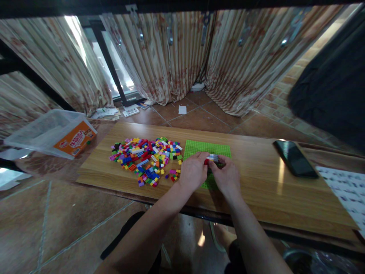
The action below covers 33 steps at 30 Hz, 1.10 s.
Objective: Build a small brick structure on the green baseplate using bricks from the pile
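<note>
A green studded baseplate (199, 147) lies on the wooden tabletop (256, 179). Both hands meet above its near half. My left hand (193, 171) and my right hand (225, 177) are closed, pinching together a small stack of bricks (212, 158) with white, grey and red parts. Left of the plate spreads a pile of loose coloured bricks (145, 158), a short way from my left hand. The hands hide the plate's front part.
A clear plastic tub (45, 131) with an orange label lies tipped at the table's left end. A black phone (295, 158) rests at the right, beside a white patterned sheet (346, 192). Curtains and tiled floor lie beyond the table.
</note>
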Tool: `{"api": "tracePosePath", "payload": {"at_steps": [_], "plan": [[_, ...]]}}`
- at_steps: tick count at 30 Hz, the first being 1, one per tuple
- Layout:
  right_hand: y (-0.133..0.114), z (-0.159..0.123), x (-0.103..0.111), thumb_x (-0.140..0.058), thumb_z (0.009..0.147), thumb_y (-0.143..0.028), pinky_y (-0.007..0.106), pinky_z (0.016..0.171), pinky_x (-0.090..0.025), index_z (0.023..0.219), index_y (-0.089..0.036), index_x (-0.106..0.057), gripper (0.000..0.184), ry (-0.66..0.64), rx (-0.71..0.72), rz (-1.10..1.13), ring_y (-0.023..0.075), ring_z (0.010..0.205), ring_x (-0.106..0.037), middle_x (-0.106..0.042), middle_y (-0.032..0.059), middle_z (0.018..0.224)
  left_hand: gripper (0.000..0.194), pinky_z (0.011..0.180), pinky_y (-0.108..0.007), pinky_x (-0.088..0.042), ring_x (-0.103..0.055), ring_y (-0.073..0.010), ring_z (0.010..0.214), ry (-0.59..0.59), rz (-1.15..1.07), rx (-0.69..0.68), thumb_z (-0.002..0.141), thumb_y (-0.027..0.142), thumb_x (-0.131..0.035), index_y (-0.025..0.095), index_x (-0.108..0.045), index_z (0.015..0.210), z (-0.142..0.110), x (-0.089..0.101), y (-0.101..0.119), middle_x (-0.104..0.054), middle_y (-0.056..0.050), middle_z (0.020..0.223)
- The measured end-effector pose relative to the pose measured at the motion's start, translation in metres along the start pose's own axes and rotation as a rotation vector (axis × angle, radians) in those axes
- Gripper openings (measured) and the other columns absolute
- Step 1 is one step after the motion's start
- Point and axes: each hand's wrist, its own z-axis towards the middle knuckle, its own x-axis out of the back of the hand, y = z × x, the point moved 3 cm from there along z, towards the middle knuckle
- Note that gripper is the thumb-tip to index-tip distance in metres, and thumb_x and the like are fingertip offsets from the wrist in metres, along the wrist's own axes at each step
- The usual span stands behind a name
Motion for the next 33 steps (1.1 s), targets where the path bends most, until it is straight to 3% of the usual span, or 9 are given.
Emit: {"api": "tracePosePath", "payload": {"at_steps": [10,20,27,33], "plan": [[0.005,0.006,-0.005,-0.067,0.073,-0.047,0.041,0.075,-0.050,0.104,-0.016,-0.071,0.044,0.068,0.006,0.049,0.0298,0.083,-0.068,-0.075,0.0139,0.094,0.030,0.089,-0.035,-0.052,-0.067,-0.0209,0.097,-0.013,-0.027,0.062,0.087,0.015,-0.056,0.020,-0.063,0.116,-0.001,0.001,-0.002,-0.072,-0.006,0.110],[0.008,0.008,-0.008,-0.068,0.073,-0.049,0.041,0.074,-0.051,0.108,-0.015,-0.070,0.049,0.053,-0.010,0.066,0.0301,0.083,-0.069,-0.075,0.0149,0.096,0.032,0.088,-0.033,-0.052,-0.065,-0.0206,0.099,0.037,-0.028,0.093,0.087,0.014,-0.057,0.019,-0.062,0.118,-0.002,0.000,0.000,-0.070,-0.007,0.111],[0.009,0.006,-0.007,-0.067,0.073,-0.050,0.043,0.080,-0.051,0.107,-0.016,-0.071,0.049,0.057,-0.007,0.078,0.0308,0.089,-0.069,-0.074,0.0151,0.099,0.033,0.084,-0.032,-0.053,-0.065,-0.0187,0.089,0.040,-0.087,0.114,0.083,0.015,-0.060,0.019,-0.063,0.116,0.000,0.000,-0.004,-0.068,-0.007,0.111],[0.025,0.014,-0.006,-0.060,0.078,-0.057,0.036,0.075,-0.052,0.106,-0.011,-0.070,0.055,-0.022,-0.101,0.389,0.0238,0.083,-0.068,-0.074,0.0132,0.096,0.035,0.088,-0.032,-0.053,-0.066,-0.0181,0.092,0.096,-0.166,0.137,0.080,0.009,-0.057,0.017,-0.063,0.114,0.006,0.010,-0.018,-0.070,-0.006,0.107]]}}
